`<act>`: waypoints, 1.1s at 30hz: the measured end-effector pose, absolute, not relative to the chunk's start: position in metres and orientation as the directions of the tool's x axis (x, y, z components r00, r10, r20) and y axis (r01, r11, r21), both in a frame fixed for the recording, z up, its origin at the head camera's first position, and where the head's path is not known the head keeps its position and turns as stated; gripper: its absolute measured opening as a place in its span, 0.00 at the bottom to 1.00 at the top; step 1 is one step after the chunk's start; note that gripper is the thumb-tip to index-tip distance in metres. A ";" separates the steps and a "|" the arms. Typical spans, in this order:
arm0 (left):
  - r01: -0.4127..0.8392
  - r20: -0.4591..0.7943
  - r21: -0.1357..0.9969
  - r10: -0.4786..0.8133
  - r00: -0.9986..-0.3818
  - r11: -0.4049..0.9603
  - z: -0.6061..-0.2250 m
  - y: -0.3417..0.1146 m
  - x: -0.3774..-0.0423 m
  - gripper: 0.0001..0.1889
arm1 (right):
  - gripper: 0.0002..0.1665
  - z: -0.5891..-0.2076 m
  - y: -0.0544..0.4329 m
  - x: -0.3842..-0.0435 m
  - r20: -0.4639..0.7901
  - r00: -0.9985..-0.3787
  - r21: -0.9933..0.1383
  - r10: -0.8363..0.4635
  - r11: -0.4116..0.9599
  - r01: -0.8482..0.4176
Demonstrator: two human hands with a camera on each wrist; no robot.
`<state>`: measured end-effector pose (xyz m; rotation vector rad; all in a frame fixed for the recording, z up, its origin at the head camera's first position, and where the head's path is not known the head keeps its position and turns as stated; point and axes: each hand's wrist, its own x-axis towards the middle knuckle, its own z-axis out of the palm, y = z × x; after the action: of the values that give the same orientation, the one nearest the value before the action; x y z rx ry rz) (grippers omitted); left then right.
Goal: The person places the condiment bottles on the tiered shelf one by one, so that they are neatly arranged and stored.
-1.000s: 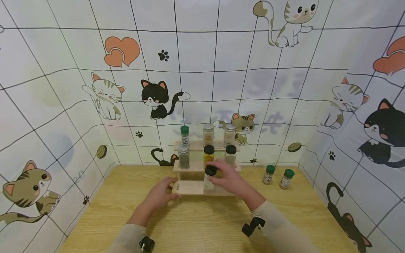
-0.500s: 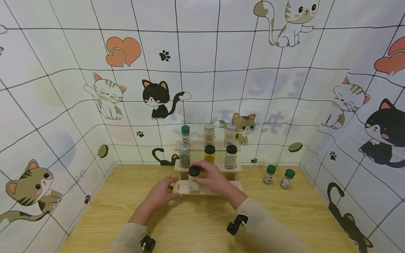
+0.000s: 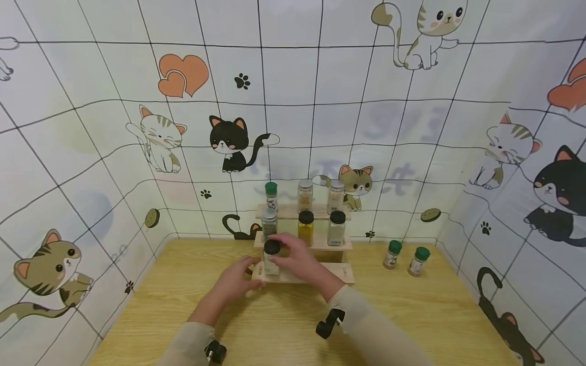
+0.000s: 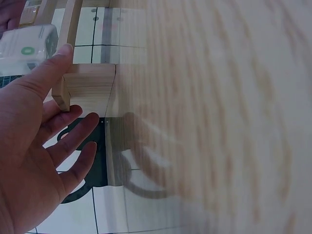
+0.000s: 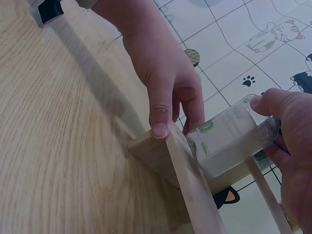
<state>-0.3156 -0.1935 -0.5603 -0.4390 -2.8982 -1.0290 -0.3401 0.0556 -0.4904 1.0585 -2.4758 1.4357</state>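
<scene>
In the head view my right hand grips a clear spice jar with a black lid, holding it near the top. Pale powder fills part of this jar, which stands at the left end of the bottom shelf of a three-tier wooden spice rack. The right wrist view has the jar's base right at the shelf board, the jar upright to it. My left hand holds the rack's left front corner. Its thumb lies on the board's edge in the left wrist view, fingers behind the end piece.
On the middle shelf stand a grey-lidded jar, a yellow-filled jar and another black-lidded jar. A green-capped bottle and two silver-lidded jars line the top. Two green-capped bottles stand on the table at right.
My right hand has carried the black-lidded jar leftward along the bottom shelf, from its middle to the left end. The left hand has stayed at the rack's corner.
</scene>
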 end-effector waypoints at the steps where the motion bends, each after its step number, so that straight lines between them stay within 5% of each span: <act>1: 0.277 0.129 0.614 0.252 -0.959 0.739 -0.560 -0.194 -0.316 0.40 | 0.34 -0.491 0.054 -0.341 0.396 -0.759 -0.734 -0.517 0.318 -0.600; 17: 0.284 0.135 0.619 0.257 -0.957 0.732 -0.557 -0.193 -0.316 0.39 | 0.31 -0.504 0.042 -0.340 0.415 -0.754 -0.754 -0.509 0.272 -0.599; 33: 0.270 0.126 0.629 0.247 -0.961 0.729 -0.560 -0.196 -0.317 0.40 | 0.43 -0.514 0.058 -0.318 0.276 -0.879 -0.898 -0.388 0.222 -0.380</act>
<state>-0.3169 -0.1955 -0.5602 -0.4317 -2.8898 -1.0586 -0.3184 0.0578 -0.5138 0.7731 -2.4615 1.8046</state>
